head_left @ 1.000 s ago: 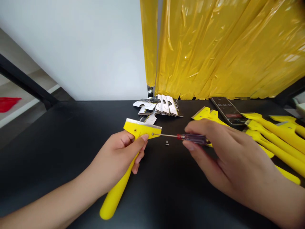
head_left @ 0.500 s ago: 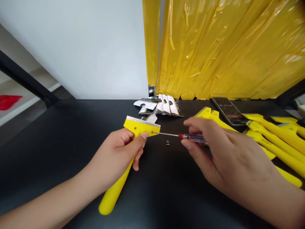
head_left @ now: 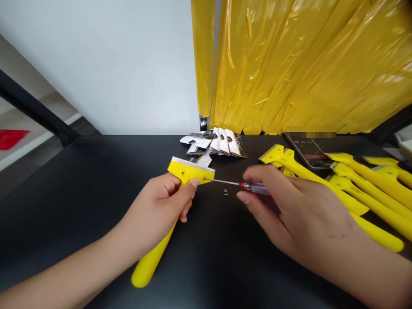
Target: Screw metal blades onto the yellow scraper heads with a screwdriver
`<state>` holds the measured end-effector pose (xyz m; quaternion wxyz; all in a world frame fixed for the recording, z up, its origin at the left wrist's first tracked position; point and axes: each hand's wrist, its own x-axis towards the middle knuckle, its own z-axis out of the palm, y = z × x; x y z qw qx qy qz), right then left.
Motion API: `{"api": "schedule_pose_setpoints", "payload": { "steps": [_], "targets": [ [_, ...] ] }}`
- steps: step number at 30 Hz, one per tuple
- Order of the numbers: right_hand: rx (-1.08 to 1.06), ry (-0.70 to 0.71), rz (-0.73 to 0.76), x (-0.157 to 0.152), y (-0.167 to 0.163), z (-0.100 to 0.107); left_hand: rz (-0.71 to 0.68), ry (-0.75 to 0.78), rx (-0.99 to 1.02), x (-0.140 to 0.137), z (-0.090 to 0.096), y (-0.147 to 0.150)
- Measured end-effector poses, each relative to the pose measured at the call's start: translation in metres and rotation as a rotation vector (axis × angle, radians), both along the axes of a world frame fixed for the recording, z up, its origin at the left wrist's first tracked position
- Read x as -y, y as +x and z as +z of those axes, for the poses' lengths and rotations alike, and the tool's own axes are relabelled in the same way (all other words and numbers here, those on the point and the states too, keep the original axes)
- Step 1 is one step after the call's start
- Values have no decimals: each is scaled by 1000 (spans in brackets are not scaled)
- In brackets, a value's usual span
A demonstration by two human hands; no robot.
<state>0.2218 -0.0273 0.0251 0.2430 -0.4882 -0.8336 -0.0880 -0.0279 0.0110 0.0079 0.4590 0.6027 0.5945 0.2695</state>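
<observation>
A yellow scraper (head_left: 154,257) with a metal blade along its top edge lies slanted in my left hand (head_left: 161,206), which is closed around its neck with the thumb on the face. Its head has two holes; a screw sits in the right one. My right hand (head_left: 289,210) grips a screwdriver (head_left: 254,187) with a clear handle and a red collar. The screwdriver's tip touches the screw. Just below the shaft, a small screw (head_left: 225,195) and a nut (head_left: 225,190) rest on the black table (head_left: 80,193).
Several more yellow scrapers (head_left: 376,176) lie at the right, partly behind my right hand. A phone (head_left: 307,150) showing a timer is at the back right. Folded printed cards (head_left: 222,141) are heaped at the back middle. Yellow plastic sheeting (head_left: 289,64) hangs behind.
My right hand has shifted slightly left, and its thumb and fingers sit differently on the screwdriver handle. The scraper stays in my left hand, with the tip still at the screw.
</observation>
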Motion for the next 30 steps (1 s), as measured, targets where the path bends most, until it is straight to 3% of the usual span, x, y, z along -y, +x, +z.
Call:
{"api": "schedule_pose_setpoints", "payload": {
  "steps": [30],
  "targets": [
    [11,-80,8,-4,0,-6,12,66,-60,-5,-5,-3]
  ]
}}
